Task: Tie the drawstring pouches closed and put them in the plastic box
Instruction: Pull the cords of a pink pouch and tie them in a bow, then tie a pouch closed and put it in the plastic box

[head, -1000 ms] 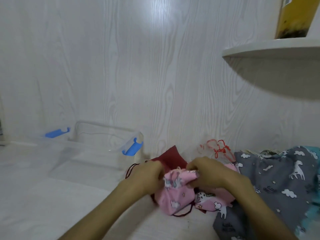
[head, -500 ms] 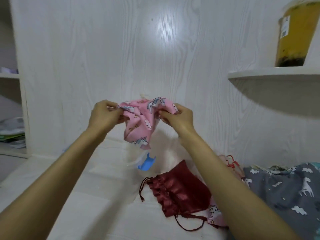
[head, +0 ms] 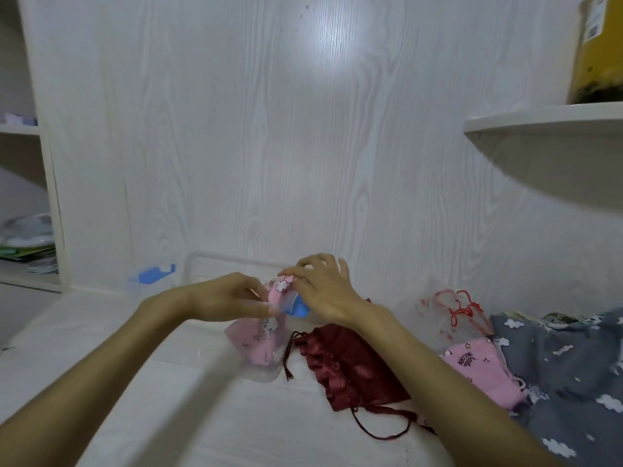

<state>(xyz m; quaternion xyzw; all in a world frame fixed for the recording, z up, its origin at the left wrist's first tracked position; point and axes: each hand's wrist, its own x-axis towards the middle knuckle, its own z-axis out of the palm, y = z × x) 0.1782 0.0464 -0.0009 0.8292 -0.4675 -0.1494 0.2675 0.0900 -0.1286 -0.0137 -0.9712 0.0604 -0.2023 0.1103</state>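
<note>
Both my left hand [head: 232, 298] and right hand [head: 323, 288] pinch the pink unicorn-print drawstring pouch [head: 266, 328] down inside the clear plastic box [head: 215, 264] — the maroon satin pouch [head: 350, 358] and others wait untied.

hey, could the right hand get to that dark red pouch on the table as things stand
Probably yes, but not freely: the right hand pinches the pink pouch at the plastic box. The dark red pouch lies uncovered just below that wrist, so after letting go nothing blocks it.

yellow jar [head: 598, 48] cut off, top-right
</note>
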